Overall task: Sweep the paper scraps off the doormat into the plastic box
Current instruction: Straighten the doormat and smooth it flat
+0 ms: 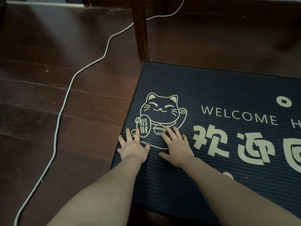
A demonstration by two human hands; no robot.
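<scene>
A dark blue ribbed doormat (211, 88) with a cream lucky-cat drawing and "WELCOME" lettering lies on the floor, running out of view to the right. My left hand (133, 144) rests flat on the mat's left edge with fingers spread, holding nothing. Close beside it, my right hand (176, 147) lies flat on the mat over the cat's lower part, fingers also spread and empty. I see no paper scraps and no plastic box in this view.
Dark reddish wooden floor (57, 79) surrounds the mat. A white cable (65, 100) snakes across the floor left of the mat. A dark wooden furniture leg (140, 30) stands at the mat's far left corner.
</scene>
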